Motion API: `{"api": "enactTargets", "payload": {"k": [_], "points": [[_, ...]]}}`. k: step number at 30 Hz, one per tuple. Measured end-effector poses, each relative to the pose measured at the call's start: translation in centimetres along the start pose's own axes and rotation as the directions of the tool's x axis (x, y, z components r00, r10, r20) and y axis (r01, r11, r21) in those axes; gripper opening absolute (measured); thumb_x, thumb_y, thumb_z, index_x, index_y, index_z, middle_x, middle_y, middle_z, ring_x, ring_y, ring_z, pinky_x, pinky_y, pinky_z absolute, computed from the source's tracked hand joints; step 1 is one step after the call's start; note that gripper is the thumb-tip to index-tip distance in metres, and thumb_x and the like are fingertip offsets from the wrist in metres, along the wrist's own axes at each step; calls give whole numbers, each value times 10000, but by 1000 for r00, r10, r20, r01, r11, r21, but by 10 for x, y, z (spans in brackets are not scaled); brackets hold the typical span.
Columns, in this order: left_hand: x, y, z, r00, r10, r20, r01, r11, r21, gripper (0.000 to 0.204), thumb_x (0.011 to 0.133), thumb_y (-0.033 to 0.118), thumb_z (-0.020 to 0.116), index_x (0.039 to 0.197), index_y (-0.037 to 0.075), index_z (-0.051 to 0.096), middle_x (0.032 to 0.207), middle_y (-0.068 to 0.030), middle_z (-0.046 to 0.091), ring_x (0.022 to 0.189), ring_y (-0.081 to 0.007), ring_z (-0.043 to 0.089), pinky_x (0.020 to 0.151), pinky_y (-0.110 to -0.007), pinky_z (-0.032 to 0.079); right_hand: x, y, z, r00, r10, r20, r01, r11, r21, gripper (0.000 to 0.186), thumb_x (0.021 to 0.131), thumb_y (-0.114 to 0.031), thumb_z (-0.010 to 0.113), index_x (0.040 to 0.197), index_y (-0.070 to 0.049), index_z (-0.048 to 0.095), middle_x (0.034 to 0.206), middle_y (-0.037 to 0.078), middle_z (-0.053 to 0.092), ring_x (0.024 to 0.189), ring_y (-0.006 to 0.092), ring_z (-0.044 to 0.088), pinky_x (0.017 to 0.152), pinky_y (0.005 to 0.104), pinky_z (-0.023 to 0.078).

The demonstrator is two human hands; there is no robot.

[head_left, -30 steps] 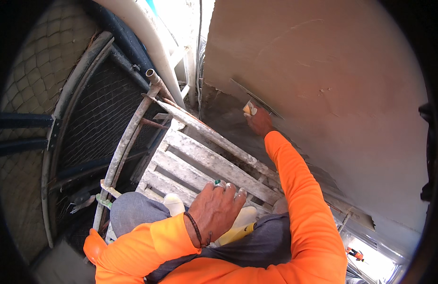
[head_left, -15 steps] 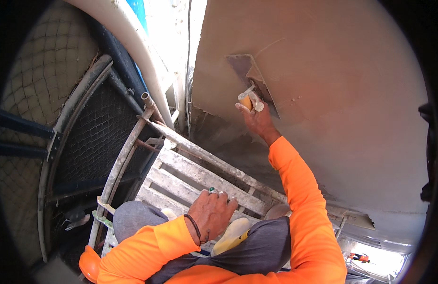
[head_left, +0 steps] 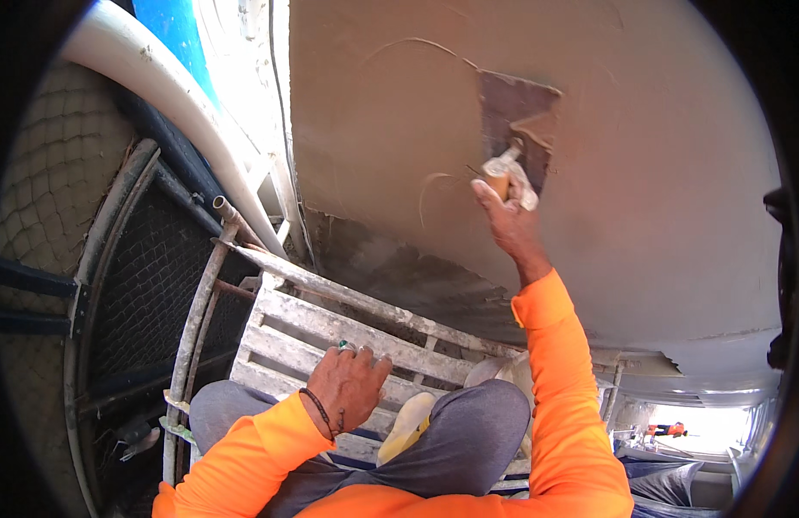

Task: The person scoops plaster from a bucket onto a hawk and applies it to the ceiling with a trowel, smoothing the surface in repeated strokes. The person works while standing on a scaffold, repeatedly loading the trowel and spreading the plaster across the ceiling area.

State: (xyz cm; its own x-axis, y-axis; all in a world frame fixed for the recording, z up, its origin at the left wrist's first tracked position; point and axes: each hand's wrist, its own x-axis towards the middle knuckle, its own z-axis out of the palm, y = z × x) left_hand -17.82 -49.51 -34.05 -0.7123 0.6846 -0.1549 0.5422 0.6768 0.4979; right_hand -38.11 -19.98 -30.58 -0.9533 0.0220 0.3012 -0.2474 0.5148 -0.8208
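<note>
My right hand (head_left: 513,217) is closed around the orange-and-white handle of a plastering trowel (head_left: 506,102). The trowel's dark, roughly rectangular blade lies against the smooth grey-brown plastered wall (head_left: 641,173), with a small ridge of wet plaster on it. Curved tool marks run through the plaster to its left. Lower down, my left hand (head_left: 348,387) hangs in front of my bent legs, above white-splashed slats (head_left: 365,332). Its fingers are curled, with rings and a green stone showing; the palm is hidden, and nothing sticks out of the hand.
Metal scaffold tubes (head_left: 192,328) rise at the left beside dark netting (head_left: 171,268). A thick pale pipe (head_left: 171,73) curves down at the upper left. The plaster's ragged lower edge (head_left: 399,250) meets a rougher dark patch. At the far lower right, a person in orange (head_left: 671,429) appears small.
My right hand has moved the trowel right across the wall, and its blade has turned more upright. The view has shifted; my left hand stays curled over the slats.
</note>
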Motion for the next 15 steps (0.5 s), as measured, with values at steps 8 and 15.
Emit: {"api": "enactTargets", "payload": {"k": [8,15], "points": [[0,-2,5,998,39,-55,-39,999,1,395,890,259,697,1236,78,643,1036,-145,666,920,-320,678,824,-470,487,-48,5,-68,976,-67,-206,51,995,-80,331,966,-257,756,1146,-10,631,988,71,675,866,136,620,797,290,514],[10,-4,14,999,38,-38,-37,999,41,378,886,258,704,1214,82,638,1036,-148,670,919,-325,684,827,-464,491,-91,55,16,931,153,331,2,906,-424,372,932,-308,714,1215,-71,667,1057,243,718,1003,467,682,869,497,561]]}}
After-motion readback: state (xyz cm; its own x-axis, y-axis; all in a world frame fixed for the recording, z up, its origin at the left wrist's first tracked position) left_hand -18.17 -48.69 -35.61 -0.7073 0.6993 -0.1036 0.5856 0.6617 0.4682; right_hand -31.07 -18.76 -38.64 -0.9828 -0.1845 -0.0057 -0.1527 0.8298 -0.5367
